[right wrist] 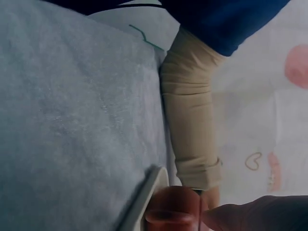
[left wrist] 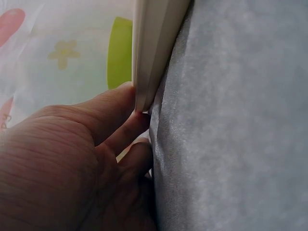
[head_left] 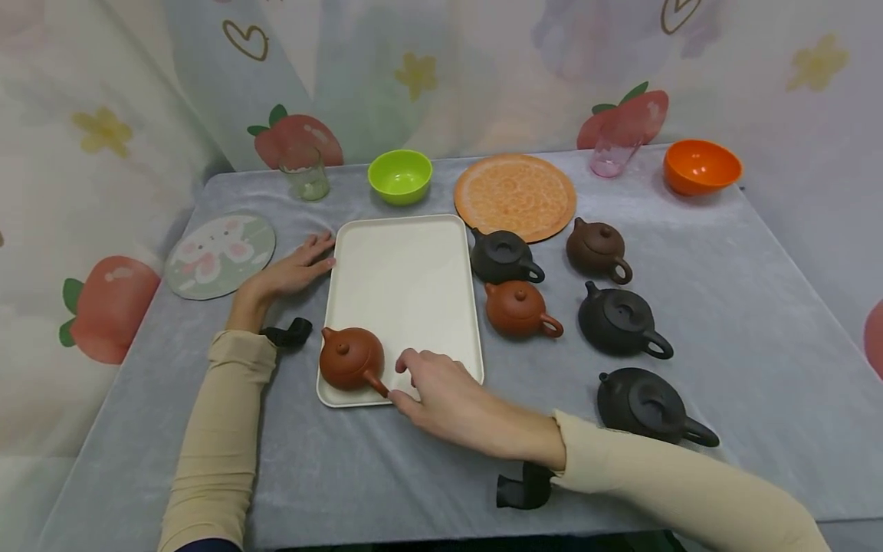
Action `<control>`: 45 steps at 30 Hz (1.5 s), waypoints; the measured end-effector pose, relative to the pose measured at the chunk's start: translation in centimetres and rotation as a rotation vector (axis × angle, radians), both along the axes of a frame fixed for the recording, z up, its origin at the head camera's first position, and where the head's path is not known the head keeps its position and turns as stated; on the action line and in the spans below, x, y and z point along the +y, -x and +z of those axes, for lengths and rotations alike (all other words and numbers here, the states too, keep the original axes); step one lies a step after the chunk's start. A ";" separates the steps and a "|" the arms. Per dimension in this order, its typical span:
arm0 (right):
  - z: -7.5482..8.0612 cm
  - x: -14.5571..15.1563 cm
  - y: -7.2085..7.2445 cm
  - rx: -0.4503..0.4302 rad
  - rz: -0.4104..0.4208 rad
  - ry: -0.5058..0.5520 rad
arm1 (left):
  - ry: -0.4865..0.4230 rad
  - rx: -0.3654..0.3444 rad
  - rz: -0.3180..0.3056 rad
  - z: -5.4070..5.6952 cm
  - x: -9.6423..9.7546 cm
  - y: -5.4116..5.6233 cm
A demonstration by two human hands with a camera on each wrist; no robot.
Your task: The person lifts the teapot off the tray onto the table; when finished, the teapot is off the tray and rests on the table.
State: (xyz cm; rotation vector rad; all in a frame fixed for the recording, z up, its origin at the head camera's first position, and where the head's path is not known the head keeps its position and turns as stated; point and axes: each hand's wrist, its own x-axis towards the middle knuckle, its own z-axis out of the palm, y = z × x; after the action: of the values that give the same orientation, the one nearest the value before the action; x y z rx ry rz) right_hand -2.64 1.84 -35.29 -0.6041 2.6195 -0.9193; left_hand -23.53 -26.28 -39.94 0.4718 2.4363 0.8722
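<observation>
A cream rectangular tray (head_left: pixel 407 284) lies on the grey cloth. On its near left corner stands a reddish-brown clay teapot (head_left: pixel 352 357), spout to the far left, handle to the near right. My right hand (head_left: pixel 455 399) hovers beside that handle with fingers loosely bent and thumb tip close to the handle's end; whether they touch cannot be told. In the right wrist view the teapot (right wrist: pixel 173 211) is partly cut off. My left hand (head_left: pixel 293 268) rests at the tray's left edge. The left wrist view shows its thumb and fingertips touching the tray's rim (left wrist: pixel 154 48).
Right of the tray stand a second reddish-brown teapot (head_left: pixel 516 309), a dark brown one (head_left: pixel 596 247) and several black teapots (head_left: pixel 621 320). Along the back are a glass (head_left: pixel 308 178), a green bowl (head_left: pixel 400 178), an orange round mat (head_left: pixel 517 192), a pink glass (head_left: pixel 612 157) and an orange bowl (head_left: pixel 700 169). A rabbit-print mat (head_left: pixel 221 257) lies left.
</observation>
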 end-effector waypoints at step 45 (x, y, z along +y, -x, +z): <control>-3.3 -0.9 -0.9 0.324 -0.161 0.217 | -0.009 0.007 -0.005 -0.1 0.1 -0.2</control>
State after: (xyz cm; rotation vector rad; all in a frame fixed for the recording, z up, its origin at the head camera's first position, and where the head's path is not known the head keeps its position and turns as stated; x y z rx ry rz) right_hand -1.71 0.99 -38.55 -0.6497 2.9109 -1.2619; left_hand -23.31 -26.15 -40.07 0.4852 2.4373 0.8809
